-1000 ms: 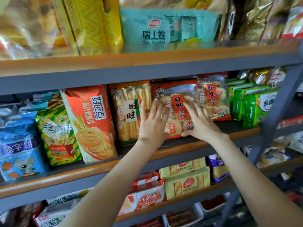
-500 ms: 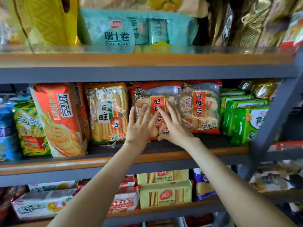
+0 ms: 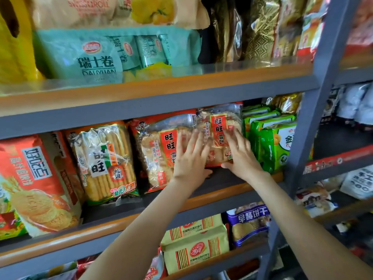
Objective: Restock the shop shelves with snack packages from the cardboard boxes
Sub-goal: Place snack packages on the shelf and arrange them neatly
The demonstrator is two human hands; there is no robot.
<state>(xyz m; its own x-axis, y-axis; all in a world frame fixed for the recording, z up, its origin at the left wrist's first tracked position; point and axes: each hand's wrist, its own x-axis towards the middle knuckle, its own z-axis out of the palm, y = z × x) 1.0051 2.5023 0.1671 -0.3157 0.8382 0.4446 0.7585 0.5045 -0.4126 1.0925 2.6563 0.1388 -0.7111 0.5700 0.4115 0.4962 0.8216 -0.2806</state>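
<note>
Middle shelf (image 3: 96,229): is carrying a row of upright snack bags behind its wooden front edge.
Orange bag (image 3: 30,178): is standing at the shelf's left end, leaning a little, with biscuits printed on its front.
Teal bag (image 3: 80,57): is sitting on the shelf above, close to that shelf's front edge.
Stick bag (image 3: 105,160): is standing just right of the orange bag, clear-fronted, touching the left cracker bag beside it.
Left cracker bag (image 3: 153,150): is standing upright mid-shelf, set back from the front edge, its right side overlapping the right cracker bag.
Left hand (image 3: 191,156): is pressing flat on the left cracker bag's right part, fingers straight and spread, gripping nothing.
Yellow packs (image 3: 195,249): are lying stacked on the shelf below.
Right cracker bag (image 3: 220,126): is standing further back, between the left cracker bag and the green packs, touching both.
Right hand (image 3: 240,156): is lying open on the right cracker bag's front, fingers straight, thumb stretching along the bag's bottom edge.
Blue bag (image 3: 248,223): is standing just right of the yellow packs.
Green packs (image 3: 276,144): are standing in a row at the middle shelf's right end.
Post (image 3: 314,98): is rising at that right end, just beside the green packs.
</note>
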